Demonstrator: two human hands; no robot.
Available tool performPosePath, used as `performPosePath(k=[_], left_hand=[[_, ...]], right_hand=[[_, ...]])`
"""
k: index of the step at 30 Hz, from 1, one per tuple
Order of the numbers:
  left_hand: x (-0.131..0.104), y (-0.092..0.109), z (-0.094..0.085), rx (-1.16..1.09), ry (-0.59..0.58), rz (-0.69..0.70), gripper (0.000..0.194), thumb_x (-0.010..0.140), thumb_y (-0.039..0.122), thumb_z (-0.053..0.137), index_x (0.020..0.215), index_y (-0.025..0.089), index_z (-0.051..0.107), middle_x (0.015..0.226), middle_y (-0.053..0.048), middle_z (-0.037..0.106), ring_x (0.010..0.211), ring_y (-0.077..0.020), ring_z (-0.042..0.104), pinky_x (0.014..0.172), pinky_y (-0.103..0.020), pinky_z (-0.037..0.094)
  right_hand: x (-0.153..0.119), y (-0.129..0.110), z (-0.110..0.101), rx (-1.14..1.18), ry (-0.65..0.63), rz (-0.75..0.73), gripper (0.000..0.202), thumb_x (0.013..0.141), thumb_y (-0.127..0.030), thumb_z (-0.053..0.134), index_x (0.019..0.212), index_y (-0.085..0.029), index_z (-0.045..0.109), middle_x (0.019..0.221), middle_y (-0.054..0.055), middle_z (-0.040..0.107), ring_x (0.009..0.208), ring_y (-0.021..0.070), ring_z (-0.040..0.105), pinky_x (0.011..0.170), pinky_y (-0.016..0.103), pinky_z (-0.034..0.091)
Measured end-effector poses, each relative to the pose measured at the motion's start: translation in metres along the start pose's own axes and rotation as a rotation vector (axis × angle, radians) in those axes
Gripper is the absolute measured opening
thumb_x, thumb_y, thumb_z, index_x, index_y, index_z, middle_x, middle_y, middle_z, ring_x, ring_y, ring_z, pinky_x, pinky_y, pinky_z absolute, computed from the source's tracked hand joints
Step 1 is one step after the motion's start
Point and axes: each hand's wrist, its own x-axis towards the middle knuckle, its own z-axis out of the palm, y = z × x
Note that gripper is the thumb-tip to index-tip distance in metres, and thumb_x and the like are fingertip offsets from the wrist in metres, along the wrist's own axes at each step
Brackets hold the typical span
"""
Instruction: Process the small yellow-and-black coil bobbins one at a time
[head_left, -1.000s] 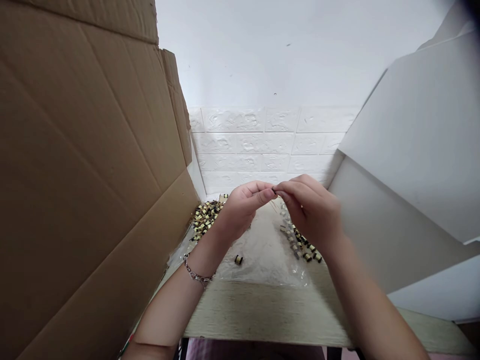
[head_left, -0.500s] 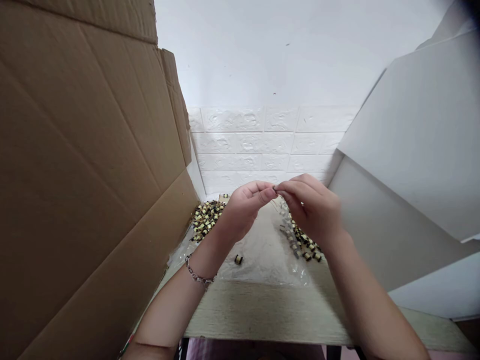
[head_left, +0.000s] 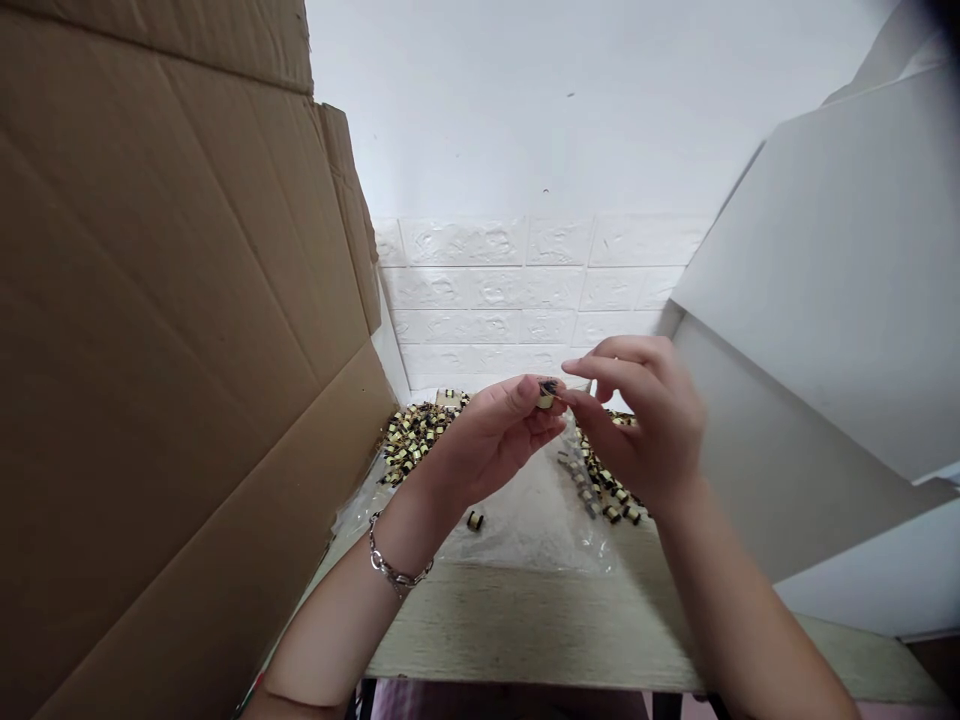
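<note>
L hand (head_left: 491, 435), ctr of frame, palm partly up, holds a small coil (head_left: 547, 394) btwn thumb & fingers; coil has a yellow middle & dark top w/ thin wires. R hand (head_left: 637, 420), just right of ctr, is open: index & thumb tips apart, thumb tip at the coil's right side; can't tell if it touches coil or wire.

Left pile (head_left: 415, 438) of same-type coils sits left of ctr, beside the cardboard (head_left: 187, 300) that fills the left of frame. Right pile (head_left: 600, 480) lies right of ctr, partly behind R hand. Loose coil (head_left: 475, 521) lies alone on the clear plastic sheet (head_left: 525, 520), lower ctr, near L wrist. Sheet lies on the pale table (head_left: 525, 620), bottom of frame. Chain bracelet (head_left: 390, 572) on L wrist. White wall (head_left: 480, 120) w/ brick pattern low down, upper ctr; white panels (head_left: 832, 270) at right.
</note>
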Motion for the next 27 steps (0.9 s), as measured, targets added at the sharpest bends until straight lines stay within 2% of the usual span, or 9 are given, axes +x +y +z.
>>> performPosePath(k=[6, 10, 18, 27], left_hand=[[-0.0019, 0.0003, 0.0, -0.161, -0.016, -0.051, 0.017, 0.075, 0.036, 0.055, 0.075, 0.019, 0.059, 0.071, 0.001, 0.051, 0.072, -0.0087, 0.049, 0.082, -0.029, 0.039], [-0.0015, 0.0004, 0.0003, -0.199, -0.02, -0.054, 0.023, 0.073, 0.038, 0.056, 0.075, 0.015, 0.059, 0.07, 0.001, 0.051, 0.072, -0.0078, 0.048, 0.08, -0.027, 0.039], [0.0014, 0.0011, -0.0043, -0.055, -0.044, 0.028, 0.025, 0.072, 0.038, 0.058, 0.075, 0.013, 0.06, 0.067, 0.001, 0.051, 0.066, -0.0067, 0.045, 0.069, -0.02, 0.036], [0.0034, 0.0032, -0.0075, -0.008, -0.071, 0.018, 0.028, 0.066, 0.04, 0.063, 0.073, 0.012, 0.063, 0.064, 0.0, 0.051, 0.064, -0.0071, 0.045, 0.067, -0.02, 0.036]], right_hand=[[0.0027, -0.0036, -0.0054, 0.065, -0.052, 0.015, 0.019, 0.077, -0.015, 0.053, 0.093, -0.024, 0.053, 0.081, 0.002, 0.054, 0.073, 0.0127, 0.052, 0.063, 0.027, 0.044], [0.003, -0.005, -0.005, 0.076, -0.06, 0.017, 0.016, 0.077, -0.015, 0.053, 0.09, -0.023, 0.054, 0.077, 0.001, 0.055, 0.069, 0.0114, 0.052, 0.06, 0.025, 0.044], [0.0027, -0.0026, -0.0051, 0.129, -0.116, 0.014, 0.014, 0.077, -0.011, 0.052, 0.086, -0.021, 0.056, 0.075, 0.001, 0.055, 0.069, 0.011, 0.052, 0.058, 0.024, 0.043], [0.0012, 0.0001, -0.0068, 0.108, -0.11, -0.018, 0.02, 0.075, -0.01, 0.054, 0.087, -0.024, 0.058, 0.074, 0.0, 0.053, 0.065, 0.0094, 0.051, 0.056, 0.023, 0.043]])
